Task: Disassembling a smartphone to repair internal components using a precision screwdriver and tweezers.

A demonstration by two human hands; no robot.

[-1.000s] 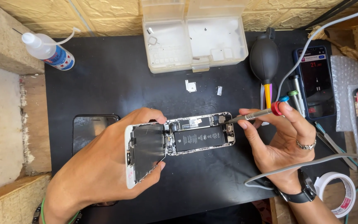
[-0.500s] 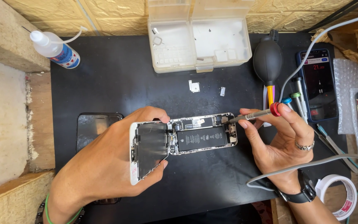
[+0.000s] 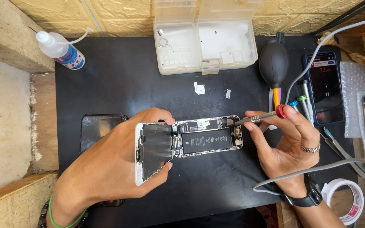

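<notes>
A: Lying on the bench (image 3: 119, 84), the opened phone (image 3: 208, 137); left hand (image 3: 106, 169), fingers clasped, props its screen (image 3: 155, 150).

B: Right hand (image 3: 281, 145) fingers pinch a screwdriver (image 3: 258, 117) at the top corner. Slip risk: stripped screw, or strained screen cable.

A black work mat (image 3: 123, 80) covers the middle of a wooden bench (image 3: 43, 126), whose bare boards show at the left edge. Behind it stands a wall (image 3: 106, 17) of pale yellow panels with a rough stone pattern. The light is bright and even, with soft shadows
</notes>
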